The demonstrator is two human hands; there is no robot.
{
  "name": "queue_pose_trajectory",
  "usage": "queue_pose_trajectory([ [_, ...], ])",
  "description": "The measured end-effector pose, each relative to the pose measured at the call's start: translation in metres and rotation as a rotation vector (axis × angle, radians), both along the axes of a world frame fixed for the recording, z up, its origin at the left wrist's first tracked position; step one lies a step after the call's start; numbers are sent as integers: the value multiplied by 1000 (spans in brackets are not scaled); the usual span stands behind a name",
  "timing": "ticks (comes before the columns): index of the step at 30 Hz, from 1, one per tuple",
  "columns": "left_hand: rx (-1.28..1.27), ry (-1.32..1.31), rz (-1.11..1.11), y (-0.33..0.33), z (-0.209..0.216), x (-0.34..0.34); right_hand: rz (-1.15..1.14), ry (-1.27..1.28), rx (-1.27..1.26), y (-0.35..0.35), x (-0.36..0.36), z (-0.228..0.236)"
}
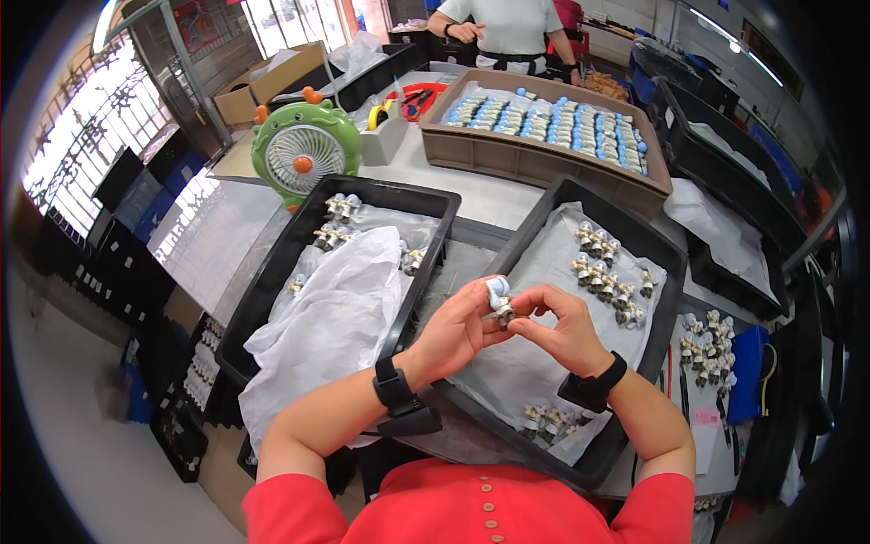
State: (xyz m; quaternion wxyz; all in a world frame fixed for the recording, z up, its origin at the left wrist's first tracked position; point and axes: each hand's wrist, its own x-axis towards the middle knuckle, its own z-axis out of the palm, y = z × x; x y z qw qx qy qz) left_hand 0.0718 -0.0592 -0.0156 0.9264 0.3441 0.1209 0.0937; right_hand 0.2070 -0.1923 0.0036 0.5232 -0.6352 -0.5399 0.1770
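Between my two hands, above the right black tray [666, 299], is a small figurine [499, 292] with a pale blue top and a brownish base. My left hand [453, 328] grips it from the left, fingers round its upper part. My right hand [566, 328] pinches close to its base with thumb and forefinger. White paper lines the tray beneath. Similar figurines [600, 274] stand in groups on its far right side, and several more [546, 422] lie at its near end.
A left black tray [237, 313] holds crumpled white paper [331, 313] and a few figurines. Behind are a green fan [304, 150] and a brown crate [544, 156] with rows of blue-topped figurines. More figurines [707, 349] and a blue pouch [746, 372] lie right. Another person [507, 32] stands across the table.
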Motion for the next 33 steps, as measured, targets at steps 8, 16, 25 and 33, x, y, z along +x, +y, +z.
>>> queue_pose_trajectory([
  [8,320,-93,364,104,37,20,-40,50,-26,-2,3,-10],
  [16,779,299,912,267,-45,22,-62,76,-58,3,5,-10],
  [25,1662,976,967,268,-67,20,-94,74,-115,4,8,-12],
  [33,1596,834,965,270,-75,18,-95,63,-125,6,8,-13],
])
